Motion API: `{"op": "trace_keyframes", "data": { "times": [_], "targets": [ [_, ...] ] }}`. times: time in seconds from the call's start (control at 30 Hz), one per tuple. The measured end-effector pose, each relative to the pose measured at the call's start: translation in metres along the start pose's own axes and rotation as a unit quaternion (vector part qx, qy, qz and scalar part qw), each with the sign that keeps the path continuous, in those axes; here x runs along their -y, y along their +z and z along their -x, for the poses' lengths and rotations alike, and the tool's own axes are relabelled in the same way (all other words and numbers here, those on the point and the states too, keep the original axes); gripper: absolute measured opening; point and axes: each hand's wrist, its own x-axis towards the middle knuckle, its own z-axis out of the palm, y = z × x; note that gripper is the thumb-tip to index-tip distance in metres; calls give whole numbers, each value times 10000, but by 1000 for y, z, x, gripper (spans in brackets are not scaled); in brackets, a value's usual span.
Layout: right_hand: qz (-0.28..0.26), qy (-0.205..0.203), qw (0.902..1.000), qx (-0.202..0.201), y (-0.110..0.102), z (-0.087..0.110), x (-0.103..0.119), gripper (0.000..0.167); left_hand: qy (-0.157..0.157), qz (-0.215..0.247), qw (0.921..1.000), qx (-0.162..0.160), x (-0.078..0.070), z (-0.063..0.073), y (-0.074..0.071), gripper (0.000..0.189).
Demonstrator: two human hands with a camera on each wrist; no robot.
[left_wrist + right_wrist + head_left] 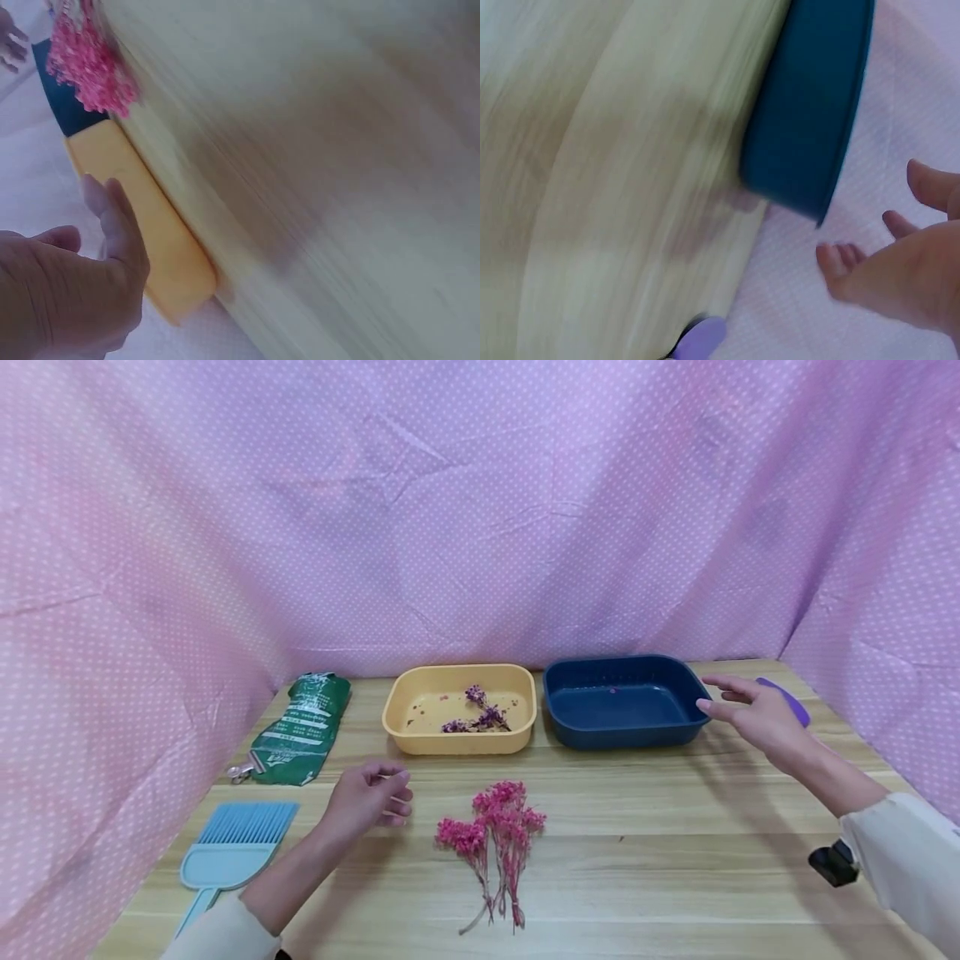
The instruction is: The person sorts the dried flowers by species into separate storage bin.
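Observation:
My right hand (pixel 757 714) is just off the right end of the navy blue basin (pixel 622 735), fingers spread and holding nothing; in the right wrist view a gap shows between the fingers and the basin (pixel 810 112). My left hand (pixel 369 797) hovers over the table with loosely bent fingers and nothing in them, in front of the yellow basin (pixel 461 743). To its right lies a bunch of pink dried flowers (pixel 502 827), stems toward me. Purple dried flowers (pixel 483 718) and small loose bits lie inside the yellow basin. A small bit sits in the navy basin.
At the left lie a green packet (pixel 300 735) with a metal clip (pixel 242 770) and a light blue brush (pixel 228 856). A purple object (pixel 787 702) lies behind my right hand. Pink dotted cloth (pixel 480 510) hangs round the wooden table (pixel 660 877).

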Motion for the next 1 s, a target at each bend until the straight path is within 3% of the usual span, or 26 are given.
{"op": "trace_keyframes", "data": {
  "times": [0.23,0.53,0.83,1.0],
  "targets": [
    [-526,165,9978,356,2,-14,-15,73,-458,29,9981,401,5,16,3,31],
    [-919,399,9924,719,5,-20,-31,71,-504,150,9924,1114,10,31,1,35],
    [-1189,409,9879,902,2,-19,-35,73,-524,92,9890,1379,13,40,4,45],
    [-1236,366,9876,896,4,-21,-36,73,-552,13,9791,1958,17,43,8,49]
  ]
}}
